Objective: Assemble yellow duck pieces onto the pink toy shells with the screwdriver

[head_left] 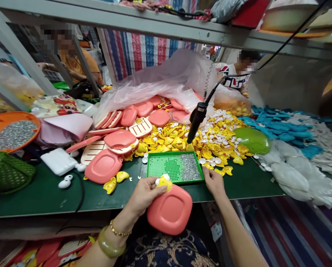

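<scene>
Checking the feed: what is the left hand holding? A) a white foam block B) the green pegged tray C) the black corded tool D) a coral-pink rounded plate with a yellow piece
D: the left hand holds a coral-pink rounded plate and a yellow piece together.

Dark green workbench top [43, 200] crowded: a rounded salmon-pink plastic shell [103, 166] lies flat near the front edge, just left of a green perforated plastic tray [166, 167] half covered in silver beads [189, 167]. Behind the tray, a loose heap of glossy yellow plastic pieces [182, 146] mixed with small white round parts [217, 160]; white rectangular block [59, 161] toward the left, white cloth bundles [290, 176] at right
</scene>
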Motion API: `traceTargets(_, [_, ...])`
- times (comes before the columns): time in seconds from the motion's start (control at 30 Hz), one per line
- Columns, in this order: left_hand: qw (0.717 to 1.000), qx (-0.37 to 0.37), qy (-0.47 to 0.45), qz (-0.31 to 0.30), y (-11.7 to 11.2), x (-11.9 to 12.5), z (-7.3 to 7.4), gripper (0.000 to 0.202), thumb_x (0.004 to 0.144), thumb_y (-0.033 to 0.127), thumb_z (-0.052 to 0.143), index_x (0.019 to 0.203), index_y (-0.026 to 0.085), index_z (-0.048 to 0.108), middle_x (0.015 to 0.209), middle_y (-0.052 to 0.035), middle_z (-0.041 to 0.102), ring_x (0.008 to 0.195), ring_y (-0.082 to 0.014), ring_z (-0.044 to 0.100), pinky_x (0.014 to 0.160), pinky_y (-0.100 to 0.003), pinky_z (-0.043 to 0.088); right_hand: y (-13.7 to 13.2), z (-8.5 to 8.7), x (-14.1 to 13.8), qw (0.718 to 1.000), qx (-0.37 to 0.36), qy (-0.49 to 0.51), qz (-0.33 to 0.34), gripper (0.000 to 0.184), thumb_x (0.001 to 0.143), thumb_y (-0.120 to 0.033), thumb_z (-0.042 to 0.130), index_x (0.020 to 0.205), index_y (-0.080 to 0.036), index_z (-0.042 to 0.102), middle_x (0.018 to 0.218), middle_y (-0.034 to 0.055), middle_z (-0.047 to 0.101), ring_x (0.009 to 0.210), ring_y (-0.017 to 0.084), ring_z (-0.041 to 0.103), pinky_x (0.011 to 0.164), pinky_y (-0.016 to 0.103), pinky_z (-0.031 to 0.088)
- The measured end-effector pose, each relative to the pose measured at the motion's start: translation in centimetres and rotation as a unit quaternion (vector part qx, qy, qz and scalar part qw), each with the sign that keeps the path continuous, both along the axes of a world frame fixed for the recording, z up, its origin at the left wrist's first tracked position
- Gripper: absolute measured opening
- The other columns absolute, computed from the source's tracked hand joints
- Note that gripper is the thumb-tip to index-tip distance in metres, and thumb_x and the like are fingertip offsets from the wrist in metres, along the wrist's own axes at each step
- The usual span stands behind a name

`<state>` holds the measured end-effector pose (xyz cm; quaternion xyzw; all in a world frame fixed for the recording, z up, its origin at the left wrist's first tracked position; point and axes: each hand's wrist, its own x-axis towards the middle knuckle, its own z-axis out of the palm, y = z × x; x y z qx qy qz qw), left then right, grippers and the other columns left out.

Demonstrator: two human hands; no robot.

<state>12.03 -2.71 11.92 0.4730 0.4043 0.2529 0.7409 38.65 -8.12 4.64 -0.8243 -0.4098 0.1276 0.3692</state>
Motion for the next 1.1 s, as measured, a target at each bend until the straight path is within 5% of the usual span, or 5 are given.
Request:
traceTargets(0.3, [0.999, -0.032, -0.009, 0.041, -1.4, -2.7, -1.5, 0.037, 0.055, 0.030, 0.085, 0.083, 0.010, 0.072, 0.075, -0.0068, 0.071, 0.063, -0.0138, 0.060, 0.061, -0.022, 0.046, -1.1, -1.3, -1.0, 0.994, -0.068, -0.049, 0.068, 0.037, 0.082, -0.037, 0.042, 0.070, -0.015, 0.070, 0.068, 0.0107, 0.067, 0.066, 0.020, 0.060, 0.059, 0.027, 0.038])
traceTargets(0.53, [0.995, -0.086, -0.023, 0.050, 0.3, -6.3, -2.0, 0.039, 0.052, 0.030, 0.088, 0.082, 0.010, 0.073, 0.073, -0.0072, 0.071, 0.059, -0.0141, 0.061, 0.055, -0.020, 0.047, 0.3, 1.9, -1.3, 0.958, -0.128, -0.221, 0.134, 0.037, 0.089, -0.020, 0.036, 0.110, -0.009, 0.065, 0.109, 0.0153, 0.067, 0.103, 0.022, 0.059, 0.091, 0.030, 0.042])
traceTargets(0.77, [0.990, -0.100, -0.089, 0.033, 1.7, -7.9, -3.4, 0.031, 0.055, 0.028, 0.086, 0.074, 0.009, 0.071, 0.064, -0.0043, 0.065, 0.051, -0.0093, 0.054, 0.049, -0.017, 0.042, 6.0, 2.6, -5.3, 0.919, -0.239, -0.273, 0.151, 0.037, 0.079, -0.003, 0.038, 0.108, 0.006, 0.060, 0.105, 0.0299, 0.059, 0.101, 0.034, 0.055, 0.078, 0.039, 0.043])
traceTargets(0.97, [0.985, -0.137, -0.107, 0.005, 2.3, -7.4, -3.5, 0.034, 0.051, 0.028, 0.087, 0.075, 0.009, 0.072, 0.067, -0.0069, 0.067, 0.055, -0.0122, 0.058, 0.052, -0.019, 0.045, 4.3, 4.3, -5.9, 0.902, -0.269, -0.257, 0.220, 0.034, 0.084, -0.013, 0.040, 0.109, -0.010, 0.062, 0.101, 0.0157, 0.061, 0.094, 0.022, 0.058, 0.080, 0.029, 0.043])
traceTargets(1.1, [0.976, -0.168, -0.137, -0.010, 2.6, -6.7, -4.6, 0.031, 0.055, 0.028, 0.085, 0.076, 0.009, 0.072, 0.066, -0.0067, 0.067, 0.053, -0.0113, 0.057, 0.051, -0.019, 0.046, 2.1, 5.2, -4.6, 0.892, -0.338, -0.252, 0.163, 0.034, 0.083, -0.009, 0.039, 0.107, -0.007, 0.063, 0.097, 0.0200, 0.061, 0.094, 0.027, 0.061, 0.075, 0.034, 0.045])
